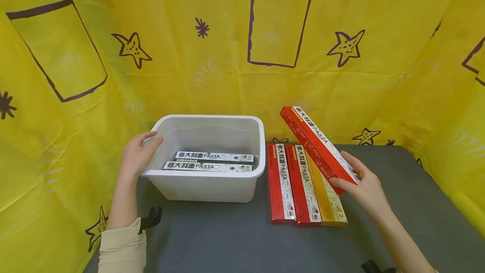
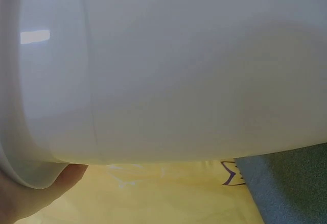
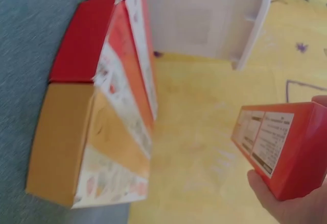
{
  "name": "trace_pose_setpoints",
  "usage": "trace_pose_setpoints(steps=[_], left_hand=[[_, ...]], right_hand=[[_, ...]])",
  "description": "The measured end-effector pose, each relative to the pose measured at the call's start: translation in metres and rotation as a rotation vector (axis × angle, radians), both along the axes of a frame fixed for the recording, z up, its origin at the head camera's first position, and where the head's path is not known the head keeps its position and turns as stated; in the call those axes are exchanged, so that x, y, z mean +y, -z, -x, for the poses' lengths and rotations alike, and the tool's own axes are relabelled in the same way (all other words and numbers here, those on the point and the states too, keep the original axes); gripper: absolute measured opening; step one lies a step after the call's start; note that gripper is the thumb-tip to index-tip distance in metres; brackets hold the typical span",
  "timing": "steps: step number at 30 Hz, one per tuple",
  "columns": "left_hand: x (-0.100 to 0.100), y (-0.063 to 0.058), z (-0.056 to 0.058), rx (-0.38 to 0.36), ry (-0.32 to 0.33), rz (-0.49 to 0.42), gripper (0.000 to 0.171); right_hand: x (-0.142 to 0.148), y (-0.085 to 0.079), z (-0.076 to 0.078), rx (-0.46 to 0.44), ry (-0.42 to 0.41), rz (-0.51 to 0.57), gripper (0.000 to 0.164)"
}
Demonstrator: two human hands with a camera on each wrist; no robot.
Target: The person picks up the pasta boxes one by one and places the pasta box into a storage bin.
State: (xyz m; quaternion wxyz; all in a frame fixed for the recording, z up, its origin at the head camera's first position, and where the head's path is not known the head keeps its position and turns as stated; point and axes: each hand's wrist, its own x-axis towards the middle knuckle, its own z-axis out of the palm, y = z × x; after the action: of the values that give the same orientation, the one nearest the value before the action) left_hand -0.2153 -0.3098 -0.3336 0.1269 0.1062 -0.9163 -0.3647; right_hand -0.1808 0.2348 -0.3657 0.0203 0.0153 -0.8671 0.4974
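A white plastic bin [image 1: 212, 186] stands on the table with two pasta boxes [image 1: 216, 156] lying side by side inside it. My left hand [image 1: 139, 153] grips the bin's left rim, thumb over the inner side; the left wrist view is mostly filled by the bin's wall [image 2: 179, 71]. Up off the table, my right hand [image 1: 360, 184] holds a red pasta box [image 1: 318, 146] by its near end, the far end tilted up and to the left. Its printed side faces the right wrist camera, thumb and fingers around the red box [image 3: 276, 142].
Right of the bin, two red pasta boxes [image 1: 275, 188] and a yellow pasta box [image 1: 329, 205] lie in a row on the dark grey table [image 1: 212, 239]. A yellow patterned cloth [image 1: 227, 45] hangs behind and at both sides.
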Motion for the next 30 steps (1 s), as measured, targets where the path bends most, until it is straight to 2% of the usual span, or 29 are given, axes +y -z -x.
trace_pose_setpoints(steps=[11,15,24,30], left_hand=[[0.0,0.0,-0.001,0.006,0.005,0.004,0.066],[0.0,0.0,-0.001,0.003,0.002,0.0,0.066],[0.001,0.0,0.0,0.014,0.004,0.001,0.065],[0.001,0.0,0.0,0.007,-0.001,-0.008,0.066]], right_hand=[[-0.021,-0.015,0.003,0.001,-0.107,0.175,0.073],[-0.029,-0.018,0.006,-0.005,-0.144,0.208,0.073],[-0.046,-0.029,0.012,0.004,-0.231,0.233,0.071],[-0.058,-0.036,0.015,-0.005,-0.259,0.211,0.072]])
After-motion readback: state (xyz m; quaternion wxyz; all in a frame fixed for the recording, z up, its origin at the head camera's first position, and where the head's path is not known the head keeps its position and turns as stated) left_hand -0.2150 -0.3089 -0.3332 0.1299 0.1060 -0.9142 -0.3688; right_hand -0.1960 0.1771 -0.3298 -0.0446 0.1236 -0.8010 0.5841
